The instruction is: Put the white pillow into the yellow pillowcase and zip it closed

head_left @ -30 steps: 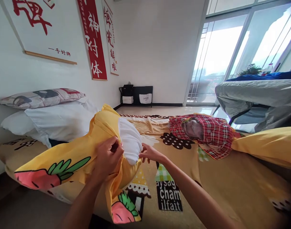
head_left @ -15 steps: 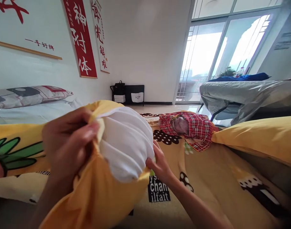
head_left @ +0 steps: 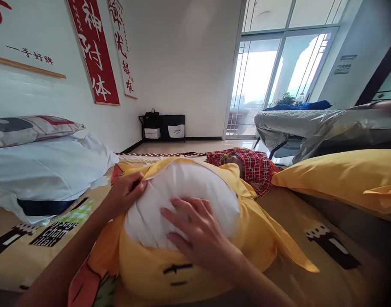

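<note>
A white pillow [head_left: 185, 179] shows through the opening of a yellow pillowcase [head_left: 147, 273] that covers its lower part and sides. My left hand [head_left: 126, 192] pinches the pillowcase's edge at the left of the opening. Spread over the white pillow's surface, my right hand [head_left: 195, 230] presses with its fingers apart and grips nothing. The pillowcase has a dark face-like print on the near side and a loose corner pointing right. Both lie on a beige patterned bedspread [head_left: 294, 264].
Another yellow pillow [head_left: 336, 172] lies at the right. Beyond is red plaid fabric [head_left: 256, 168]. White bedding [head_left: 51, 166] and a patterned pillow [head_left: 32, 130] are piled at left. A plastic-covered table [head_left: 291, 123] stands back right, near a glass door [head_left: 259, 81].
The pillow and pillowcase have gone from being held up and tilted to lying on the bed. My right hand has moved from the pillow's edge onto its top, fingers spread.
</note>
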`<state>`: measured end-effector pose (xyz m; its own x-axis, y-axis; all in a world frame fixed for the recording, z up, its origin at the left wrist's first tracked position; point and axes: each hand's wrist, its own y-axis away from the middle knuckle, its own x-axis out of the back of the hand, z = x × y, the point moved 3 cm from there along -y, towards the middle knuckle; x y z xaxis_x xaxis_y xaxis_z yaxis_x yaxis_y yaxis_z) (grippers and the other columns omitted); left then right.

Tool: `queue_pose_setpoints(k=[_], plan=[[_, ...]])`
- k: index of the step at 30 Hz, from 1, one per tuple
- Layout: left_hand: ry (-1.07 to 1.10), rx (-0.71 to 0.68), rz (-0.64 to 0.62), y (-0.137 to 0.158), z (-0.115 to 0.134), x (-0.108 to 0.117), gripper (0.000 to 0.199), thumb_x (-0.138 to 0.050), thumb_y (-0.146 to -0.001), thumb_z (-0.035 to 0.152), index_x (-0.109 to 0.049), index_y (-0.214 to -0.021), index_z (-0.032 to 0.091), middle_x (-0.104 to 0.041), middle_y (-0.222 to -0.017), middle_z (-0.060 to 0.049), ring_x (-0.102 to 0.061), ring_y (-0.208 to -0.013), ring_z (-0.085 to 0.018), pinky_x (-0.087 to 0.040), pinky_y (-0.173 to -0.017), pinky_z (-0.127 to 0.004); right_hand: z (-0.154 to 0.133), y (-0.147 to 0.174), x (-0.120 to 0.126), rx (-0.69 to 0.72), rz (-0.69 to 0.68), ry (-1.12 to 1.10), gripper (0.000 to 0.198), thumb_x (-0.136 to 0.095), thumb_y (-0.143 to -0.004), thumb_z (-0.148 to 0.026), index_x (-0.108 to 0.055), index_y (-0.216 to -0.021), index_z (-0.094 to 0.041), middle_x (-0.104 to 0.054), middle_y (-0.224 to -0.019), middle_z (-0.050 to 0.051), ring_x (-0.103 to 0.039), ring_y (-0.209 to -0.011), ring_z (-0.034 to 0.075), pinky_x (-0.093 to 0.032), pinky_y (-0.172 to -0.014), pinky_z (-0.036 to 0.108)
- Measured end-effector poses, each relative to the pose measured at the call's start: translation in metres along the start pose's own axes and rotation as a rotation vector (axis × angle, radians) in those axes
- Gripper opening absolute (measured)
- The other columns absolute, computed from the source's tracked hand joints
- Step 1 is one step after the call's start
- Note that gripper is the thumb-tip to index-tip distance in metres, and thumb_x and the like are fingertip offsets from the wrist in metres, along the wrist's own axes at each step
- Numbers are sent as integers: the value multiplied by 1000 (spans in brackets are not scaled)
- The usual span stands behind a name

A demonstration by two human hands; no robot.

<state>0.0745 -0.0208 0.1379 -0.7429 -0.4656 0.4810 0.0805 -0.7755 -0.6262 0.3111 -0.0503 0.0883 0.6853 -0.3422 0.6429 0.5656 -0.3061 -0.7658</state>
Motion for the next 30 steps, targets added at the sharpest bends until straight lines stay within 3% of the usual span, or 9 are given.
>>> queue_pose_setpoints(k=[4,7,10,13,15,20,23,26,30], plan=[[-7,176,-108,9,-54,-8,31,-47,-79,46,-39,-63,21,-35,-52,7,-33,-49,-9,-28,-47,-22,31,-40,-42,116,-664,-227,45,-67,-83,-33,-58,-127,-31,-58,-129,3,-57,-108,21,-43,-88,31],[-16,193,-78,20,-65,-8,31,-46,-81,46,-37,-65,21,-32,-54,7,-31,-49,-9,-27,-47,-22,33,-72,-73,226,-907,-314,42,-71,-77,-28,-61,-118,-23,-65,-109,3,-62,-91,17,-45,-81,27],[-18,170,-50,26,-50,-16,29,-42,-84,44,-36,-67,21,-31,-57,8,-29,-50,-9,-26,-49,-23,21,-82,-113,240,-1067,-203,39,-73,-72,-28,-61,-107,-16,-69,-93,5,-63,-80,19,-47,-71,27],[-68,96,-52,25,-31,-29,28,-39,-84,42,-34,-66,22,-32,-58,7,-32,-53,-10,-28,-52,-24,8,-69,-145,166,-1075,-31,23,-63,-77,-16,-63,-99,-8,-69,-100,17,-63,-86,27,-49,-69,34],[-131,62,-87,24,-29,-33,28,-37,-84,42,-34,-65,22,-33,-57,6,-34,-54,-11,-29,-54,-25,8,-60,-149,126,-1004,-12,26,-58,-80,-14,-60,-104,-6,-65,-110,23,-63,-91,30,-49,-72,37],[-273,168,-163,37,-65,-19,31,-32,-84,49,-34,-66,23,-37,-58,5,-40,-54,-13,-31,-56,-27,64,-56,-83,88,-796,-346,22,-54,-89,-28,-58,-109,-18,-68,-107,5,-64,-90,14,-47,-81,24],[-400,207,-282,49,-90,-14,31,-30,-86,47,-35,-69,22,-46,-63,2,-46,-59,-15,-32,-60,-28,133,-49,-36,-281,-604,-81,32,-52,-91,-38,-58,-114,-17,-64,-118,9,-59,-107,18,-43,-91,29],[-526,242,-408,51,-107,-17,19,-34,-84,36,-37,-72,22,-53,-71,-1,-52,-66,-18,-32,-63,-29,178,-25,-17,-577,-709,265,52,-61,-82,-44,-54,-125,-16,-61,-124,15,-57,-114,28,-42,-92,37],[-679,387,-583,38,-127,-19,8,-45,-73,26,-39,-71,21,-58,-77,-2,-56,-73,-19,-32,-62,-27,186,-10,-26,-702,-818,328,52,-60,-79,-34,-53,-128,-18,-66,-115,12,-62,-104,28,-47,-82,35]])
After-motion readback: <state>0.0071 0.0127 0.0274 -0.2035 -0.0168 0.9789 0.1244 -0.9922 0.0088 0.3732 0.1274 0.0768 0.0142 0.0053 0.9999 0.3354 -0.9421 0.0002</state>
